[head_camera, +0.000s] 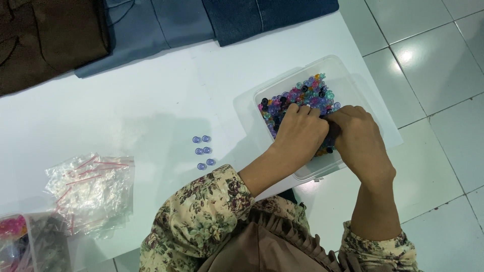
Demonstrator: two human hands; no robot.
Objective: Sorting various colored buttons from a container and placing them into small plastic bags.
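White table: six loose beads; both hands in bead box.

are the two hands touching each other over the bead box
Touching: the head view shows the left hand and right hand pressed together at the fingers, no gap, over the clear box.

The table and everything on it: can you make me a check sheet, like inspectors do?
Surface: white table, lit from above.
Job's things: clear plastic box at the table's right edge, holding mixed coloured beads; six pale blue beads set out in pairs on the table.
Clutter: pile of small clear zip bags; another box of beads at the lower left corner.
Hands: left hand and right hand both inside the box, fingers down among the beads; what they pinch is hidden.
Cables: nothing seen.
Surroundings: brown and blue folded cloth along the far edge; pale tiled floor.
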